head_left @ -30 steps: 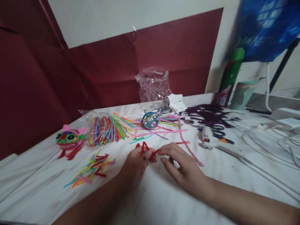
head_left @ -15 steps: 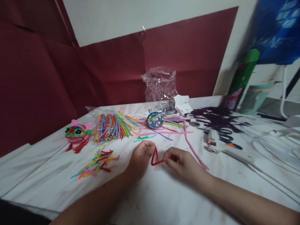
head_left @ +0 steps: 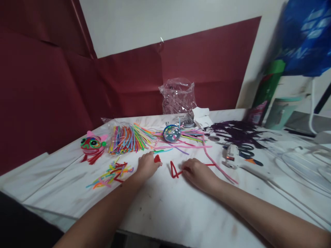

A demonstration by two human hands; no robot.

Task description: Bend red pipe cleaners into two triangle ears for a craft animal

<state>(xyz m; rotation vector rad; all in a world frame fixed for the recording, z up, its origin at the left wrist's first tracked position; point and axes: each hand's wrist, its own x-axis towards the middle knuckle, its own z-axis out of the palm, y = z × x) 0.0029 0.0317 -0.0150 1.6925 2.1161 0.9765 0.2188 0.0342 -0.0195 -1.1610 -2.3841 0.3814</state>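
Your hands are apart, the right hand (head_left: 200,175) pinching a red stem (head_left: 174,176) already bent mid-table, the left hand (head_left: 147,165) at a small red piece (head_left: 157,158), its grip and the work left unclear.

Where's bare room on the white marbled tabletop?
Free: between both forearms, nearer than the bent red pipe cleaner; left of the multicoloured pile of short stems. Crowded: the back; right, around the white glue gun and pale looped cables.

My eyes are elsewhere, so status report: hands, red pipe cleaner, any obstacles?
Right hand pinching bent red pipe cleaner. Left hand at small red clump, grip unclear. Pink pipe cleaner right of right hand, possible snag.
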